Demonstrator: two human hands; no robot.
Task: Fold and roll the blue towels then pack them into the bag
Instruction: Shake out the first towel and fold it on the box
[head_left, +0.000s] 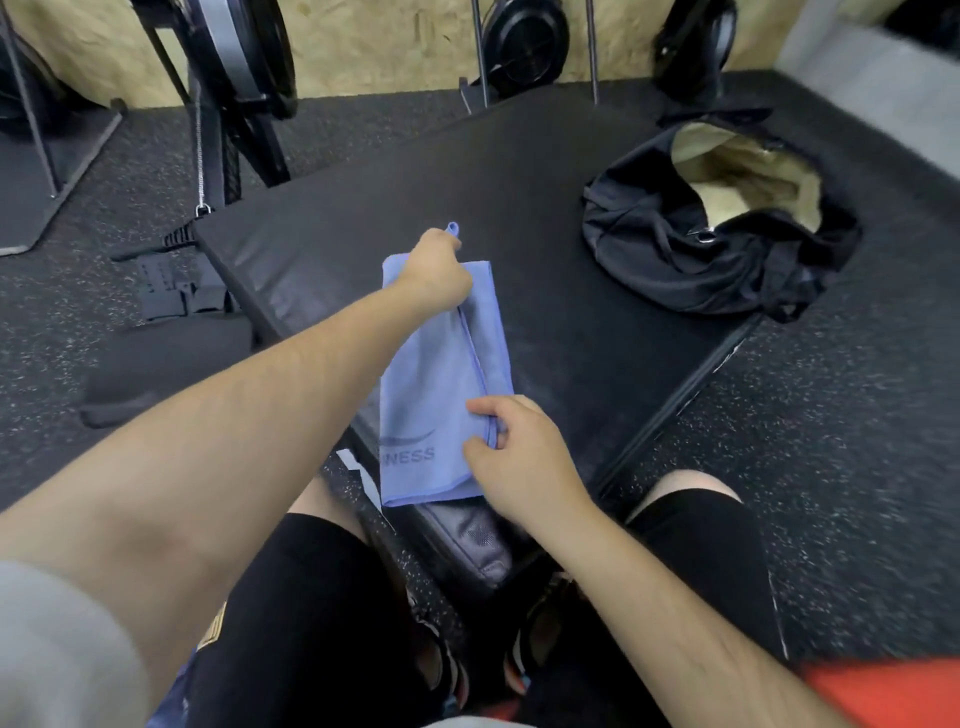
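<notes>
Right hand (524, 457), nearest, pinches the hemmed edge of the long blue microfibre towel (431, 395); the left hand (436, 275) grips its far end by the loop (453, 228). It lies folded on the black padded mat (519, 182), well apart from the open black fabric bag (675, 260); hems should align, taut, before rolling.

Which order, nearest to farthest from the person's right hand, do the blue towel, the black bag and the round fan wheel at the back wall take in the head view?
1. blue towel: pinched by the right hand, straight ahead.
2. black bag: farther off to the right, on the black mat.
3. fan wheel: farthest, up against the back wall.
</notes>
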